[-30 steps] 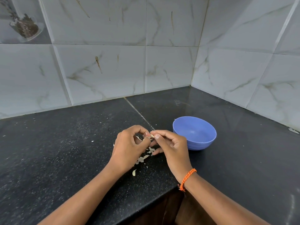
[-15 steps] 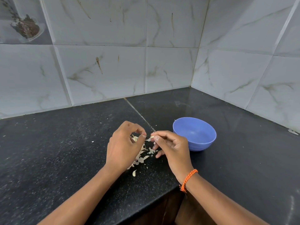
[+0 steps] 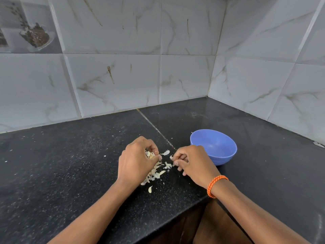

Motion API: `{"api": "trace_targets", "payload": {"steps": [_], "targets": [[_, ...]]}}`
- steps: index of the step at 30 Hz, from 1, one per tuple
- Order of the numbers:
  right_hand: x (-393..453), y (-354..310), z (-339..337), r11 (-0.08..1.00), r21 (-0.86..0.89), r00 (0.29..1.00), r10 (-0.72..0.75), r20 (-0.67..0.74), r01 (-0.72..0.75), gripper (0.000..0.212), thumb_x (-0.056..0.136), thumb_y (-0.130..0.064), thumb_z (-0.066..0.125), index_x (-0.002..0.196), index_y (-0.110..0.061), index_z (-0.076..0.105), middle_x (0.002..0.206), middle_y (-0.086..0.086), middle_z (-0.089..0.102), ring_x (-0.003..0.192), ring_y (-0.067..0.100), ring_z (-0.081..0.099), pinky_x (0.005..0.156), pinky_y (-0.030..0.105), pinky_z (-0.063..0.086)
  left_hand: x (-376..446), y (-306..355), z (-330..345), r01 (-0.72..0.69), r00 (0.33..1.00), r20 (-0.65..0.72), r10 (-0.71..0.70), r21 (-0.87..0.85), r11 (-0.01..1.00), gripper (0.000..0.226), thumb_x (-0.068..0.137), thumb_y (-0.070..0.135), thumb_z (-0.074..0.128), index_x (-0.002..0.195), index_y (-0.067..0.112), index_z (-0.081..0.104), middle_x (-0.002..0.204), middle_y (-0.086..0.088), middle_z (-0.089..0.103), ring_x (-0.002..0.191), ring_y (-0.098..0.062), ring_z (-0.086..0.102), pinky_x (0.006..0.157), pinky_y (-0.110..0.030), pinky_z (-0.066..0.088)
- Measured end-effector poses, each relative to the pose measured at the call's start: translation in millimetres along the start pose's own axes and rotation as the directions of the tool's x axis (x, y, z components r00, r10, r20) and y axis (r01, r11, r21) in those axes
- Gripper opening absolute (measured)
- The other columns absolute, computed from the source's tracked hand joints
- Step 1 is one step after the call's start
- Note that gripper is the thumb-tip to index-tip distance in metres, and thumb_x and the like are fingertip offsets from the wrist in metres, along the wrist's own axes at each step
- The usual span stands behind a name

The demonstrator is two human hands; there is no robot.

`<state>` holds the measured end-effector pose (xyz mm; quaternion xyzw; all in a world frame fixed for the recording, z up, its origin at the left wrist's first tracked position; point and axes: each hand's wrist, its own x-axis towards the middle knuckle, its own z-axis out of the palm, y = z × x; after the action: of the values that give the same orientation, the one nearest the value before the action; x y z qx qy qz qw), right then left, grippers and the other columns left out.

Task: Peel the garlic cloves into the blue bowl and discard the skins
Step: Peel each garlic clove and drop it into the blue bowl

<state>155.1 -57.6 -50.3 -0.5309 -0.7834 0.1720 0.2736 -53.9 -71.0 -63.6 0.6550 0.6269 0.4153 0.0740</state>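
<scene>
My left hand (image 3: 136,162) holds a garlic clove (image 3: 149,154) in its curled fingers, and a flake of skin (image 3: 165,152) sticks out past the thumb. A short gap to the right, my right hand (image 3: 192,163), with an orange band on its wrist, has its fingers curled and pinches a small bit of skin (image 3: 171,157) at the fingertips. Loose garlic skins (image 3: 156,173) lie scattered on the black counter under and between the hands. The blue bowl (image 3: 226,155) stands just right of my right hand; its visible inside looks empty.
The black stone counter (image 3: 70,173) meets tiled walls behind and on the right, forming a corner. Its front edge (image 3: 175,214) runs just below my wrists, with a wooden cabinet under it. A decorated tile is at the top left.
My hands have drawn apart: the left moved left with the clove, the right pulled away to the right, and a flake of skin came loose between them.
</scene>
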Motion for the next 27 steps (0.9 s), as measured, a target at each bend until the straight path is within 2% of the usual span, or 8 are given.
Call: {"api": "trace_targets", "payload": {"steps": [4,8,11,13,17,18,22,27], "targets": [[1.0,-15.9,-23.3,0.997,0.009,0.997,-0.071,-0.005,0.071,0.017,0.102,-0.014,0.067,0.091,-0.021,0.077,0.077,-0.012,0.071,0.071,0.0,0.067,0.069,0.028,0.061,0.0,-1.2,1.8,-0.015,1.0,0.018,0.016,-0.027,1.0,0.009,0.095,0.04,0.08,0.095,0.048,0.08,0.1,0.027,0.068,0.076,-0.001,0.064,0.066,-0.03,0.054],[-2.4,-10.5,-23.6,0.983,0.078,0.949,-0.141,-0.282,0.169,0.017,0.101,-0.012,0.067,0.089,-0.023,0.073,0.089,-0.01,0.071,0.084,0.008,0.065,0.072,0.02,0.05,1.3,-3.3,2.6,-0.012,1.0,0.002,0.012,-0.052,0.999,0.015,0.101,0.036,0.071,0.104,0.048,0.08,0.102,0.028,0.068,0.079,0.001,0.063,0.069,-0.03,0.054],[-21.0,1.0,15.9,0.992,-0.05,0.991,-0.122,-0.051,0.12,0.021,0.1,-0.012,0.068,0.085,-0.027,0.073,0.089,-0.014,0.066,0.083,0.004,0.062,0.077,0.025,0.046,1.7,-5.1,1.8,0.0,1.0,-0.005,-0.001,-0.093,0.996,0.017,0.101,0.032,0.07,0.103,0.046,0.08,0.103,0.028,0.07,0.08,0.001,0.064,0.072,-0.031,0.055],[-19.1,-0.3,14.9,0.993,-0.051,0.994,-0.111,-0.015,0.11,0.018,0.1,-0.015,0.07,0.087,-0.025,0.076,0.09,-0.014,0.066,0.081,0.002,0.061,0.075,0.019,0.045,1.7,-5.6,3.0,0.003,1.0,0.013,-0.001,-0.113,0.994,0.018,0.101,0.03,0.07,0.101,0.044,0.081,0.104,0.027,0.071,0.079,0.0,0.065,0.073,-0.033,0.057],[-0.8,-15.6,-11.1,0.964,0.079,0.911,-0.211,-0.355,0.254,0.018,0.097,-0.01,0.073,0.084,-0.022,0.075,0.082,-0.009,0.069,0.075,0.011,0.062,0.065,0.022,0.047,0.8,-4.2,4.1,-0.006,0.998,0.053,0.013,-0.132,0.991,0.018,0.101,0.03,0.07,0.1,0.045,0.081,0.103,0.028,0.072,0.08,-0.001,0.066,0.074,-0.032,0.056],[-1.8,-14.6,-7.7,0.963,0.07,0.907,-0.22,-0.359,0.261,0.018,0.097,-0.009,0.072,0.084,-0.021,0.074,0.083,-0.009,0.068,0.076,0.012,0.063,0.066,0.024,0.048,0.3,-4.1,4.5,-0.014,0.998,0.06,0.023,-0.134,0.991,0.018,0.101,0.03,0.07,0.101,0.045,0.081,0.103,0.028,0.073,0.082,-0.001,0.066,0.075,-0.032,0.056],[-12.4,4.9,22.3,0.99,0.003,0.99,-0.143,-0.011,0.143,0.014,0.096,-0.013,0.074,0.089,-0.024,0.08,0.09,-0.012,0.07,0.084,0.007,0.064,0.076,0.023,0.05,1.5,-4.7,5.8,-0.021,0.993,0.108,0.043,-0.198,0.98,0.021,0.099,0.025,0.072,0.102,0.044,0.082,0.1,0.029,0.075,0.09,-0.003,0.066,0.082,-0.03,0.055],[-8.6,7.4,6.0,0.93,0.336,0.982,-0.096,-0.163,0.147,0.013,0.093,-0.013,0.08,0.096,-0.024,0.085,0.093,-0.013,0.078,0.087,0.009,0.075,0.08,0.022,0.06,1.0,-0.9,3.7,-0.084,0.965,0.223,0.136,-0.227,0.97,0.021,0.093,0.018,0.079,0.095,0.038,0.084,0.089,0.025,0.077,0.097,0.003,0.062,0.08,-0.01,0.042]]}}
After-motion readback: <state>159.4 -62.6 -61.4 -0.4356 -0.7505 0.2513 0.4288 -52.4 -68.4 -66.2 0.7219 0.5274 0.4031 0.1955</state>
